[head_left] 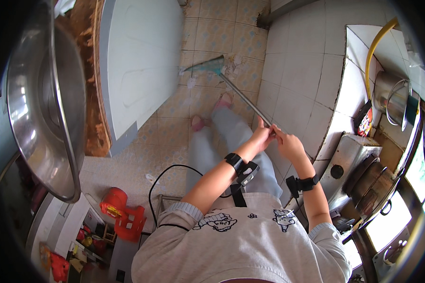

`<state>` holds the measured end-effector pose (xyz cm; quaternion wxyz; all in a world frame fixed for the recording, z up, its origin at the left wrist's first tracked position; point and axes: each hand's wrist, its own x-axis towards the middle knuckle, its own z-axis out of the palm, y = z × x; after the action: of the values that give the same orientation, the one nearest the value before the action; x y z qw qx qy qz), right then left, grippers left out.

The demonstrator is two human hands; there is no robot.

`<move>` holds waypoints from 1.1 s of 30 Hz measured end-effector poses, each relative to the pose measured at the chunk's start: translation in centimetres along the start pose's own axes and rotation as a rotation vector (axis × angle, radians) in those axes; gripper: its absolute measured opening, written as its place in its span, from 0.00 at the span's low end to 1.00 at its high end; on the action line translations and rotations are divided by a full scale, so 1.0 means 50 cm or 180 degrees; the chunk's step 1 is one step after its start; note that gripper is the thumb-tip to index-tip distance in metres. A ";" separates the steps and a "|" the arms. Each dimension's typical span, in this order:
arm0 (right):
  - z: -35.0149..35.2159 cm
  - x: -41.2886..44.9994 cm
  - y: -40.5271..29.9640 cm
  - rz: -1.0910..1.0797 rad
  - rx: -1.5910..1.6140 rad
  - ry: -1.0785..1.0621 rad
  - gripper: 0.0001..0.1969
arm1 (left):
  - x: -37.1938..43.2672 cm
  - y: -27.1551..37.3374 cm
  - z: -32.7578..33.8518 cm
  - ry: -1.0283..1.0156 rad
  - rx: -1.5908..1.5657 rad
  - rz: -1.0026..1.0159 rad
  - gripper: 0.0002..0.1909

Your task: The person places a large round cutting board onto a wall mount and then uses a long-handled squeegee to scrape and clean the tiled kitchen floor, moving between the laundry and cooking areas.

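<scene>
A broom with teal bristles (208, 66) and a slim metal handle (246, 99) slants across the tiled floor. My left hand (262, 137) is closed around the handle, its thumb pointing up along it. Right behind it, close to the upper end, my right hand (289, 143) also grips the handle. The bristles touch the floor, and their tip reaches towards the white cabinet or appliance panel. Beside the broom head lies a heap of pale scraps and dirt (235, 63). A few more scraps (191, 82) are scattered nearer my feet.
The white panel (145, 70) rises on the left, with a large metal basin (39, 106) above it. A tiled wall (294, 70) bounds the right, below a metal gas stove (350, 159). A red plastic object (129, 221) stands behind me at left. A black cable (154, 187) loops by my left arm.
</scene>
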<state>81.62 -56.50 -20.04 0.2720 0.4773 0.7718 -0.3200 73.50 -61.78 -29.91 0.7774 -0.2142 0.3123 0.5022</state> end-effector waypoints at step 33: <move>0.181 -0.063 -0.250 -0.1003 0.0275 -0.0614 0.17 | -0.298 0.086 -0.244 0.0231 0.0188 -0.0029 0.06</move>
<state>72.51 -69.33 -20.68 0.2704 0.3289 0.7930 -0.4358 61.79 -77.55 -28.26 0.7738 -0.2107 0.3540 0.4811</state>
